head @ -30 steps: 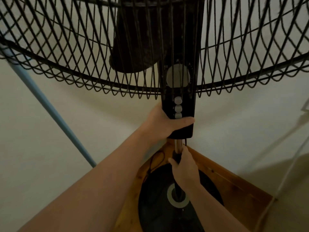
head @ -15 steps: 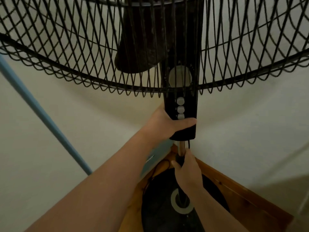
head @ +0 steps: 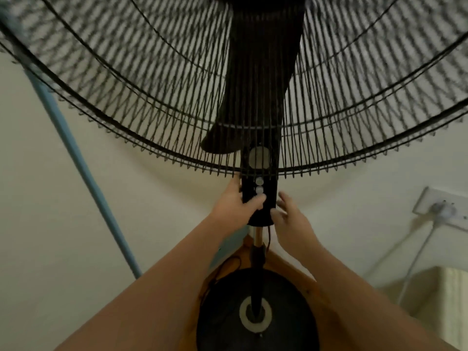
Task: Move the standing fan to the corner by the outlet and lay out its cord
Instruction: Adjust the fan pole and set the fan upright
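We see fan (head: 258,138) in corner, base (head: 222,315) on wood floor, outlet (head: 443,209) on wall to our right. Placement step near done, we judge. Our left hand (head: 235,203) grips column (head: 269,188), thumb across front. Our right hand (head: 291,221) is relaxed, fingers loose, just beside column, holding nothing. Cord (head: 269,235) drops beside pole (head: 258,234), rest bunched on floor left of base — not laid out. Next: let go, crouch, draw cord toward outlet without tipping fan. Versus half second ago — right hand has left pole and risen beside column.

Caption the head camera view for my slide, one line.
Left hand grips the standing fan's control column, open right hand beside it, base in the corner near a wall outlet.
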Demonstrator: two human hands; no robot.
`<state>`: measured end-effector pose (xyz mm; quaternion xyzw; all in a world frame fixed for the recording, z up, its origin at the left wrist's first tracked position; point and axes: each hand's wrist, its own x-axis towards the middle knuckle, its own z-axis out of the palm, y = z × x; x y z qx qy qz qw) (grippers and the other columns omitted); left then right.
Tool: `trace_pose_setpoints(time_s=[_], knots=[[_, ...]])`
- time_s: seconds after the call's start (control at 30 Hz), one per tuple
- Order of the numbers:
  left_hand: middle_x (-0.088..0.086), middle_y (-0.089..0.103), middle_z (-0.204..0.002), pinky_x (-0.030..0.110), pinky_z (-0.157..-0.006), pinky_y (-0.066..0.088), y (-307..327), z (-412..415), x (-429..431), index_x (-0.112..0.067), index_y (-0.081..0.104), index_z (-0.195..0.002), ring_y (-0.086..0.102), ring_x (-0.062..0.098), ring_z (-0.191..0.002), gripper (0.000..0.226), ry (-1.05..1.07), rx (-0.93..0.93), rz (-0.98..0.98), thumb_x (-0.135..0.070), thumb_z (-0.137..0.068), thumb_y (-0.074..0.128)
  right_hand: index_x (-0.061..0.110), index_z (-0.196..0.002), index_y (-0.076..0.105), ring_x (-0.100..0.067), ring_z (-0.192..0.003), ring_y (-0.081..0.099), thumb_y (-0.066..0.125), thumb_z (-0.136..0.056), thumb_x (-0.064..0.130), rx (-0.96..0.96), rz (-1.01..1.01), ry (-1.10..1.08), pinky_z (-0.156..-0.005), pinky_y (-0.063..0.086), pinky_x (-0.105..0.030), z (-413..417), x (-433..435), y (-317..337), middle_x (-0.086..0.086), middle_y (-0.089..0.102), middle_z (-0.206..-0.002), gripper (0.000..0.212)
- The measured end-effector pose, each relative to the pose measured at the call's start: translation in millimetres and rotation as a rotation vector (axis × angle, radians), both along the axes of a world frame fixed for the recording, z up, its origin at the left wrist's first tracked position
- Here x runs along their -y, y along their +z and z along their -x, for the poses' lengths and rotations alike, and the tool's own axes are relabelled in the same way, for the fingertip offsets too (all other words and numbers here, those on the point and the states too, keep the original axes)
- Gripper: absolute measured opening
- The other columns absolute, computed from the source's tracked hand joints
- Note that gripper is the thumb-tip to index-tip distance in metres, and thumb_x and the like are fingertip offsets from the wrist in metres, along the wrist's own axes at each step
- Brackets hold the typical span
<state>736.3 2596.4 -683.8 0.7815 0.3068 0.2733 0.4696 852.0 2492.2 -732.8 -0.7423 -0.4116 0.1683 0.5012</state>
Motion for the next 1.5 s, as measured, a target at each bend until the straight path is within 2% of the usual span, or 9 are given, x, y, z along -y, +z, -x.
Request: trace_pose_setpoints(time_s=[0.07,0.23,0.5,0.67,0.77,0.87,1.03,1.17,1.5], knots=[[-0.022,0.058,-0.113,0.041,-0.098,0.053,5.7,8.5,9.7,-0.031,0.039,-0.14,0.063,0.013,-0.112,0.05,0.005,0.015,0.002,-0.026,-0.095,0.062,0.03,-0.15,0.034,0.015,-0.103,0.057,0.044,-0.104,0.027,0.023,-0.099,0.01,-0.085,0.049,-0.011,8.3,5.3,30.0,0.024,0.053,-0.125,0.047],[-0.016,0.053,-0.12,0.031,-0.103,0.046,18.6,20.7,27.5,-0.025,0.035,-0.145,0.052,0.007,-0.121,0.048,-0.016,0.025,-0.071,-0.012,-0.101,0.049,0.027,-0.136,0.048,-0.013,-0.102,0.064,0.048,-0.101,0.019,0.018,-0.123,0.029,-0.095,0.054,-0.041,29.1,14.7,67.7,0.008,0.064,-0.107,0.037],[-0.035,0.048,-0.113,0.025,-0.103,0.044,33.6,33.2,38.6,-0.061,0.031,-0.118,0.052,-0.022,-0.101,0.061,-0.149,0.002,-0.001,-0.004,-0.101,0.047,0.043,-0.121,0.042,0.018,-0.079,0.062,0.046,-0.103,0.008,-0.14,-0.076,0.126,-0.061,0.046,-0.002,32.1,32.1,82.8,0.027,0.058,-0.099,0.039],[-0.034,0.042,-0.112,0.004,-0.08,0.045,42.4,39.8,42.9,-0.04,0.03,-0.139,0.053,-0.013,-0.099,0.054,-0.159,-0.004,0.051,-0.01,-0.1,0.052,0.038,-0.114,0.044,0.026,-0.069,0.058,0.048,-0.103,0.011,-0.199,-0.091,0.118,-0.053,0.042,0.001,33.5,37.2,87.0,0.029,0.053,-0.091,0.03],[-0.022,0.047,-0.124,0.001,-0.078,0.044,48.9,51.3,45.7,-0.014,0.013,-0.156,0.055,-0.007,-0.105,0.074,-0.086,0.022,0.149,-0.012,-0.098,0.059,0.024,-0.138,0.046,0.011,-0.107,0.057,0.049,-0.104,0.022,-0.233,-0.132,0.066,-0.081,0.047,-0.005,34.0,49.6,94.0,0.012,0.056,-0.123,0.034],[-0.005,0.031,-0.159,0.029,-0.099,0.05,58.7,72.1,40.6,-0.025,-0.006,-0.158,0.047,0.021,-0.133,0.089,0.072,0.078,0.242,-0.006,-0.097,0.056,0.023,-0.156,0.023,-0.018,-0.134,0.045,0.045,-0.105,0.025,-0.327,-0.217,-0.024,-0.114,0.038,-0.041,31.8,69.1,101.1,0.003,0.04,-0.154,0.056],[0.011,0.041,-0.153,0.049,-0.104,0.048,90.5,109.6,32.9,-0.029,0.011,-0.158,0.062,0.016,-0.098,0.073,0.319,0.556,0.437,0.005,-0.1,0.039,0.037,-0.156,0.021,-0.017,-0.111,0.062,0.036,-0.108,0.032,-0.479,-0.546,-0.235,-0.106,0.048,-0.045,26.7,106.4,123.1,-0.001,0.048,-0.148,0.051],[0.012,0.044,-0.149,0.054,-0.104,0.046,123.9,128.2,35.9,-0.035,0.016,-0.157,0.055,0.025,-0.115,0.082,0.355,0.786,0.458,0.012,-0.093,0.036,0.041,-0.157,0.01,-0.025,-0.126,0.054,0.026,-0.105,0.051,-0.483,-0.702,-0.286,-0.11,0.042,-0.048,35.1,123.9,156.2,0.0,0.031,-0.16,0.055],[0.013,0.052,-0.114,0.053,-0.102,0.047,149.4,149.4,50.1,-0.016,0.019,-0.156,0.056,0.023,-0.107,0.072,0.296,0.676,0.508,0.003,-0.093,0.049,0.041,-0.156,-0.007,-0.024,-0.149,0.024,0.031,-0.102,0.057,-0.389,-0.571,-0.298,-0.118,0.028,-0.055,47.7,137.8,201.3,0.007,0.008,-0.167,0.068]])
